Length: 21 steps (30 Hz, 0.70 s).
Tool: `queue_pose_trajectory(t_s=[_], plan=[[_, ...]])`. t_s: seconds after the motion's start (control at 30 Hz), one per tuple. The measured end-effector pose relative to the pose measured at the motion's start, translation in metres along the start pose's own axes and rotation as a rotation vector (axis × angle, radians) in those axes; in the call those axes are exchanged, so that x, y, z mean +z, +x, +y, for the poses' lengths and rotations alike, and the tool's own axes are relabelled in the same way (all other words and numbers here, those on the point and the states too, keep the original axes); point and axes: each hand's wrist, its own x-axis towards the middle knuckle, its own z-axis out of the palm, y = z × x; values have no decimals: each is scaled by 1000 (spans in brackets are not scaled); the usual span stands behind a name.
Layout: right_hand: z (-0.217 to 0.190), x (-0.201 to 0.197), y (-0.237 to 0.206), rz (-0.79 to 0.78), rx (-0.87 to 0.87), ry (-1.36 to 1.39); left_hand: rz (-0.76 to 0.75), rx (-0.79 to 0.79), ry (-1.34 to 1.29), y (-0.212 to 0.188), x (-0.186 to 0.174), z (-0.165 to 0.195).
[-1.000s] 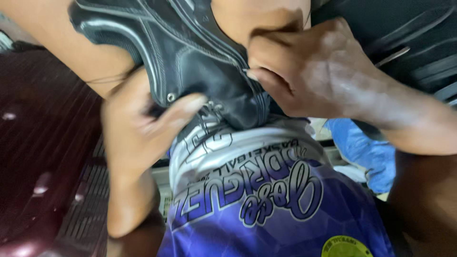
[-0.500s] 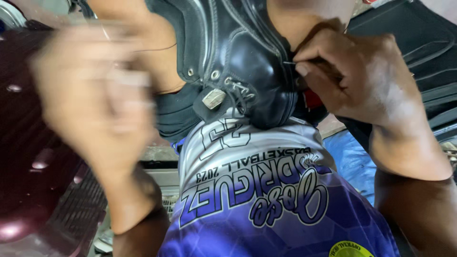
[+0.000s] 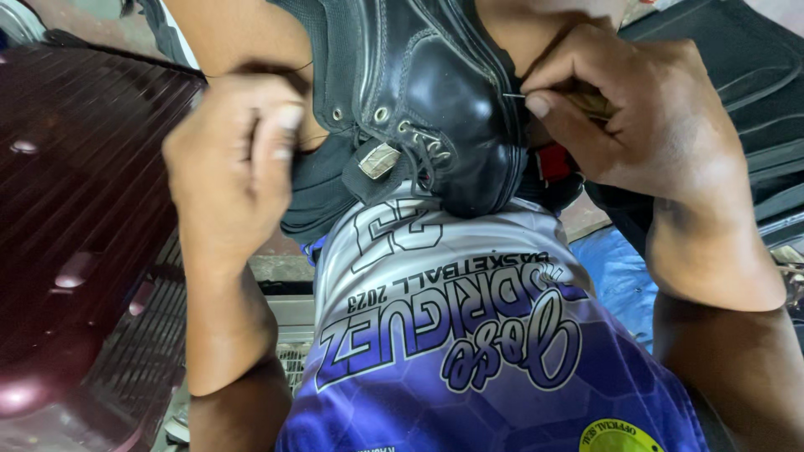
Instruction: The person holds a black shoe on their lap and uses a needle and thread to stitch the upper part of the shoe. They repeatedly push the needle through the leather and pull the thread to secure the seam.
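Black leather boot (image 3: 435, 109) up at 12 o'clock, toe pointing down toward the middle, wedged against the purple and white jersey (image 3: 469, 351). Going left to right:

Dark maroon ribbed surface (image 3: 75, 184) filling 9 o'clock, glossy, with a few shiny spots. Some kind of grating (image 3: 134, 368) below it around 8 o'clock.

Left hand (image 3: 226, 184) next, about 10 o'clock from centre, fingers curled into a loose fist, knuckles toward the camera, pressed against the boot's left side and the dark fabric (image 3: 322, 192) hanging there. Can't tell whether anything's actually pinched in that fist, too blurry. Forearm running down to 7 o'clock.

Boot dead centre-top: metal eyelets (image 3: 381, 113) in a row, a small silvery buckle tag (image 3: 378, 159) just under them, stitched seam on the right edge.

Right hand (image 3: 636, 125) at 1 to 2 o'clock, thumb and forefinger pinched tight on a thin needle (image 3: 512, 95), its tip right at the boot's seam. Bit of red (image 3: 553, 163) peeking out under that hand.

Blue cloth (image 3: 620, 276) at 3 o'clock, dark ridged panel (image 3: 754, 75) up at the far right.
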Motion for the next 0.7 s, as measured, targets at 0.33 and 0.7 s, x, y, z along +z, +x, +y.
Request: queue_pose_trajectory(t_s=[0.33,0.7], plan=[[-4,0,6,-8,-11,19,60,47,259,-28,6,-4],[-1,-5,-6,28,-59,-66,-29,-477,-919,1,15,4]])
